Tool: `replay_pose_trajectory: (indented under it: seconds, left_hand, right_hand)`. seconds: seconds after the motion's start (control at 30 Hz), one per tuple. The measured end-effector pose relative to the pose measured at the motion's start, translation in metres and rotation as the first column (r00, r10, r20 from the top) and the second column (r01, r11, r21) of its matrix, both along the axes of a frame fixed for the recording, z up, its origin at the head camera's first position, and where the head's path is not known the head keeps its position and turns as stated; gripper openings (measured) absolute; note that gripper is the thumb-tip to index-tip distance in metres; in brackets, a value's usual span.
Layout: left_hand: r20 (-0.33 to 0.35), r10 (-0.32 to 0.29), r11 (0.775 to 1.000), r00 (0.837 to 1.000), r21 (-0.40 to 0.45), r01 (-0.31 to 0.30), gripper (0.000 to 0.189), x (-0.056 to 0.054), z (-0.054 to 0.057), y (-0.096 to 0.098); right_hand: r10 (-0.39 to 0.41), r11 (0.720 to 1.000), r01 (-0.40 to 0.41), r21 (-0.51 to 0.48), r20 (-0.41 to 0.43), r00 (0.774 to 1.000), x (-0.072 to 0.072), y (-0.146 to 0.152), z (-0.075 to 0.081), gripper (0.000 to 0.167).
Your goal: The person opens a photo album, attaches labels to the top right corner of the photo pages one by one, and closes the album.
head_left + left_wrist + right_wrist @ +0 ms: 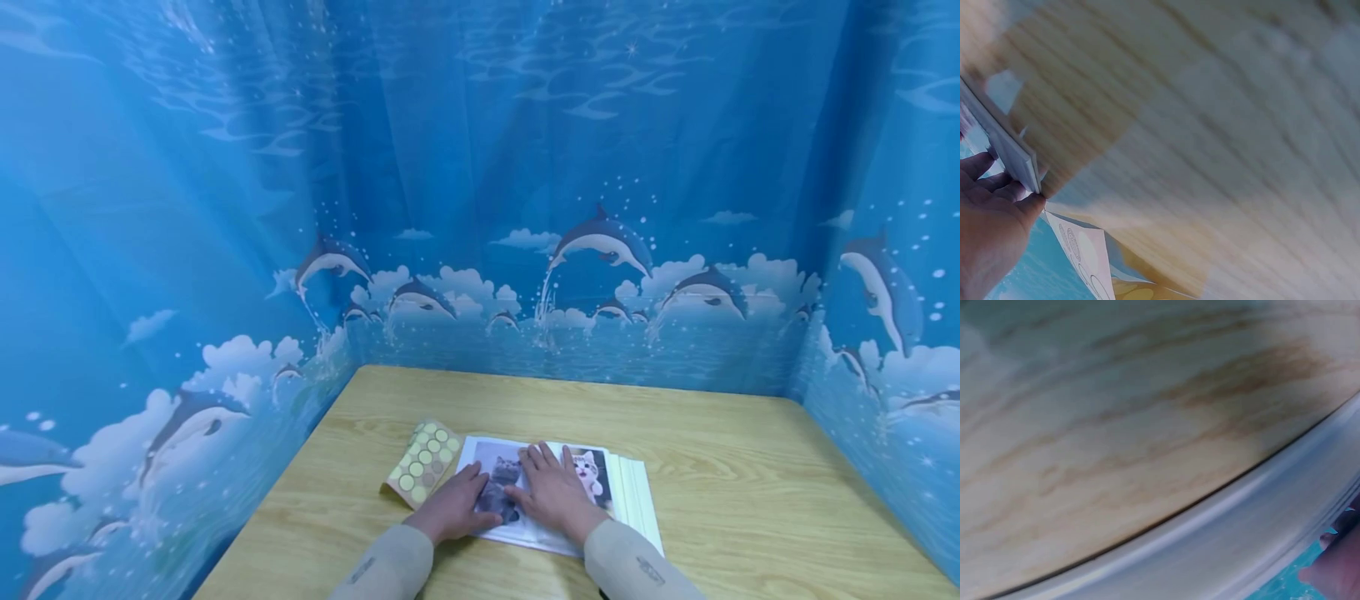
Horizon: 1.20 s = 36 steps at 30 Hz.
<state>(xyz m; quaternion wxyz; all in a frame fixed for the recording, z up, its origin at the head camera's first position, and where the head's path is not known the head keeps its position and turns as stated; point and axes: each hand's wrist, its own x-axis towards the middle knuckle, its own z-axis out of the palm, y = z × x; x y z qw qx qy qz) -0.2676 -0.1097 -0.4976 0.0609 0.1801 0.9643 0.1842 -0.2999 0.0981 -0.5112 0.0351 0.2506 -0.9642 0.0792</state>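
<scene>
An open book with cat pictures lies on the wooden table. On its left page is a photo of a grey cat; the right page shows a white-faced kitten, partly covered by my right hand. That right hand rests flat with spread fingers near the middle fold. My left hand lies over the left page's outer part, fingers extended and touching it. In the left wrist view, its fingers reach the edge of the book. The right wrist view shows the thick page edges close up.
Left of the book lies a slightly curled sheet of round yellow stickers, close to my left hand. The wooden table extends behind and to the right. Blue curtains printed with dolphins hang around it.
</scene>
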Motion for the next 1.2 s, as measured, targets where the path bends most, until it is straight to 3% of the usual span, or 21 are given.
replay_pose_trajectory:
  seconds: [0.5,1.2]
  left_hand:
    - [-0.007,-0.012,1.000,1.000,0.004,0.012,0.079,-0.001,-0.003,0.000]
    - [-0.011,0.022,0.999,1.000,0.041,-0.021,0.075,-0.005,0.001,0.000]
  right_hand:
    - [-0.003,0.999,0.003,-0.039,-0.007,1.000,0.004,0.008,0.000,0.075]
    - [-0.033,0.992,0.033,-0.124,0.002,0.999,0.016,0.028,0.001,0.072]
